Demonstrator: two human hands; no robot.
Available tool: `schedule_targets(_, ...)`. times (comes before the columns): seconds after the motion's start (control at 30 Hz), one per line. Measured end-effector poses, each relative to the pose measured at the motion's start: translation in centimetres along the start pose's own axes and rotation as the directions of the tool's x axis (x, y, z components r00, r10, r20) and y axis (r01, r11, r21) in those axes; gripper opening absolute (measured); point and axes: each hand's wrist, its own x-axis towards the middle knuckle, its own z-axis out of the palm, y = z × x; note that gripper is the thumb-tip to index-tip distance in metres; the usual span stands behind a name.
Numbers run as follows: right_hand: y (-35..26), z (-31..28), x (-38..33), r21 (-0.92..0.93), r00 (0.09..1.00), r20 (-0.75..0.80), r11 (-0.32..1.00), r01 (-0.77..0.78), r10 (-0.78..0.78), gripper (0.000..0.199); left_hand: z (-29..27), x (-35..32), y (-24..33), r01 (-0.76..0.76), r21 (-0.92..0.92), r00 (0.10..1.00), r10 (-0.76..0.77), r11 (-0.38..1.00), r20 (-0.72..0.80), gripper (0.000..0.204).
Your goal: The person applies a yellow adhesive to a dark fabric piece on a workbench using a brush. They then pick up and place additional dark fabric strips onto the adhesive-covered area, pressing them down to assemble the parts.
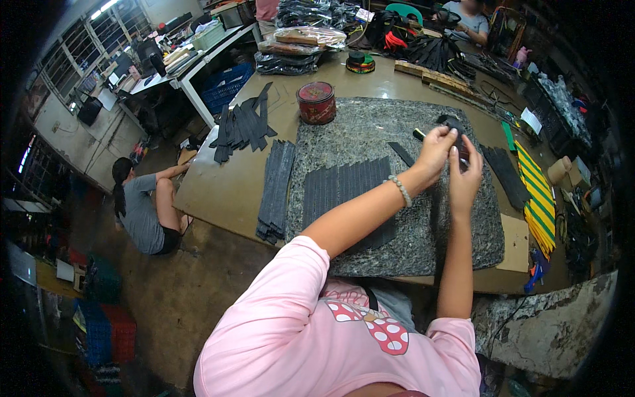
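Over the right half of a grey speckled stone slab (397,126), my two hands come together at a curled black strip (450,122). My left hand (435,151), with a beaded bracelet at the wrist, pinches it; my right hand (467,173) has its fingers bent around its lower part. Part of the strip is hidden by the fingers. A pale-tipped thin stick (418,134) shows beside my left hand; whether I touch it is unclear. Flat black strips (347,185) lie side by side on the slab, partly under my left forearm. One loose strip (401,153) lies apart from them.
More black strips lie at the slab's left (275,192), farther back (243,126) and right (506,175). A red tin (316,103) stands at the slab's far left corner. Yellow-green striped bands (537,198) are at right. One person (147,205) sits low at left; another (471,23) is across the table.
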Motion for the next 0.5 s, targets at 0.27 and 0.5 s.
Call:
schedule_targets(0.27,4.0,-5.0,-1.1,0.12,0.992,0.067,0.986,-0.114,0.106,0.028,2.7,0.5,-5.6,0.161,-0.11,0.987,-0.16,0.981,0.018,0.019)
schedule_targets(0.5,8.7,-10.5,-5.4,-0.163,0.935,0.235,0.96,-0.23,0.264,0.032,-1.3,6.5,-7.3,0.006,0.0,0.982,-0.006,1.0,-0.191,0.027)
